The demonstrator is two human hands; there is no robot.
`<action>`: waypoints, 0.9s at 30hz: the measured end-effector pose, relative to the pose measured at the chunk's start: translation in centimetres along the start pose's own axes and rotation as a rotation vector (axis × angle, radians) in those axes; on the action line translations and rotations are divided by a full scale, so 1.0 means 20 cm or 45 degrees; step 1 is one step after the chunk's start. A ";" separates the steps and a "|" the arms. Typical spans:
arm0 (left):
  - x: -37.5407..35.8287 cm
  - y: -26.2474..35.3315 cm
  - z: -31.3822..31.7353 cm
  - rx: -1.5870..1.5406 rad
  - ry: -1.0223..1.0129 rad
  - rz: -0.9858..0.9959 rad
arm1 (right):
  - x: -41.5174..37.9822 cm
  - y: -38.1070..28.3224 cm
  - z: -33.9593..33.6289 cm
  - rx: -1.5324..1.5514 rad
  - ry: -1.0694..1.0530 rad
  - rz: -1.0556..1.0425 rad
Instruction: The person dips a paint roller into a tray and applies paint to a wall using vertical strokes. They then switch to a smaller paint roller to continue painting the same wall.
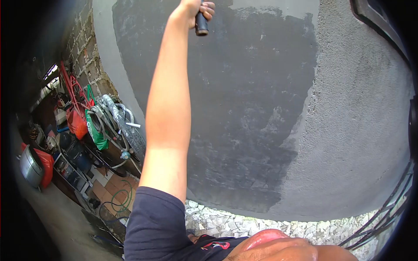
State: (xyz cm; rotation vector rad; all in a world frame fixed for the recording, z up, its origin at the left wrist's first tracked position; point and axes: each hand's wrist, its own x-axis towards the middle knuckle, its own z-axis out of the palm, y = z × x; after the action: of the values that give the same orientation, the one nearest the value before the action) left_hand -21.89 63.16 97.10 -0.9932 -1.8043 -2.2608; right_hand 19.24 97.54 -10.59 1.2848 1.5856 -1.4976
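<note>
My left hand (191, 9) is at the top edge, partly cut off, at the end of my outstretched arm. Its fingers are wrapped around a black cylindrical handle (201, 27), whose lower end sticks out below them. The rest of the held object is out of frame. Behind the arm stands a wall with a large smooth dark grey patch (244, 95), bordered by lighter grey and by rough grey plaster (348, 113) on the right. My right hand does not show.
On the left are hanging red bags (77, 123), a green bag (96, 132), coiled hoses, a metal pot (32, 166) and floor tiles (114, 188). White stone chips (226, 222) line the wall's base. Dark rods (387, 209) are at lower right. Part of a face shows at the bottom.
</note>
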 end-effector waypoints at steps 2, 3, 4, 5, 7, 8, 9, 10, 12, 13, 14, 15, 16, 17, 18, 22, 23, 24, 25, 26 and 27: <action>0.00 0.05 -0.01 0.058 0.017 -0.018 | 0.04 0.00 0.04 -0.052 -0.012 -0.019; -0.03 0.04 0.00 0.085 0.040 -0.022 | 0.02 -0.02 0.05 -0.106 -0.014 -0.039; -0.07 0.00 0.01 0.059 0.073 -0.031 | -0.01 -0.01 0.08 -0.123 -0.019 -0.124; -0.11 -0.06 0.04 0.035 0.105 -0.039 | 0.03 0.00 0.10 -0.124 -0.022 -0.123; -0.15 -0.19 0.01 -0.068 0.023 -0.112 | 0.17 0.05 0.14 -0.199 -0.013 -0.123; -0.15 -0.21 -0.01 -0.050 0.004 -0.116 | 0.13 0.03 0.13 -0.195 -0.011 -0.130; -0.15 -0.21 -0.02 -0.037 -0.015 -0.115 | 0.04 -0.02 0.11 -0.250 -0.033 -0.136; -0.13 -0.17 -0.03 -0.043 -0.015 -0.111 | -0.02 -0.04 0.08 -0.307 -0.051 -0.136; -0.07 -0.05 0.01 0.004 0.063 -0.081 | 0.12 -0.02 0.02 -0.249 -0.081 -0.030; -0.06 0.00 0.03 0.034 0.031 -0.029 | 0.20 0.01 0.00 -0.195 -0.128 0.081; -0.03 0.04 0.04 0.017 0.068 -0.024 | 0.21 0.03 -0.01 -0.150 -0.049 -0.062; -0.02 0.06 0.06 0.002 0.104 -0.026 | 0.22 0.02 -0.04 -0.143 -0.056 -0.052; -0.03 0.05 0.08 -0.007 0.088 -0.009 | 0.22 0.03 -0.06 -0.103 -0.013 -0.042; -0.03 0.01 0.08 -0.004 0.080 -0.025 | 0.21 0.06 -0.06 -0.064 0.031 -0.033; -0.04 -0.04 0.07 -0.031 0.051 -0.028 | 0.21 0.08 -0.05 -0.057 0.023 -0.019; -0.28 -0.33 0.07 -0.017 -0.062 -0.066 | 0.13 0.17 0.00 -0.048 0.027 -0.009; -0.35 -0.38 0.10 -0.055 0.027 -0.089 | 0.11 0.16 0.01 -0.056 0.001 -0.037; -0.36 -0.43 0.10 -0.033 0.036 -0.091 | 0.15 0.19 0.05 -0.048 -0.086 0.127; -0.37 -0.47 0.10 -0.020 0.049 -0.095 | 0.17 0.25 0.05 -0.055 -0.076 0.132; -0.35 -0.46 0.09 0.018 0.043 -0.074 | 0.16 0.27 0.07 -0.169 -0.091 0.064; -0.32 -0.44 0.09 0.003 0.049 -0.067 | 0.15 0.27 0.10 -0.281 -0.106 -0.006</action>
State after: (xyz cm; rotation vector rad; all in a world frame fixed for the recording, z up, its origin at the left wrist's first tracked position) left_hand -19.89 65.30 86.49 -0.9058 -1.8379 -2.2909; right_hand 22.84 95.85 -15.85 1.0829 1.6484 -1.3192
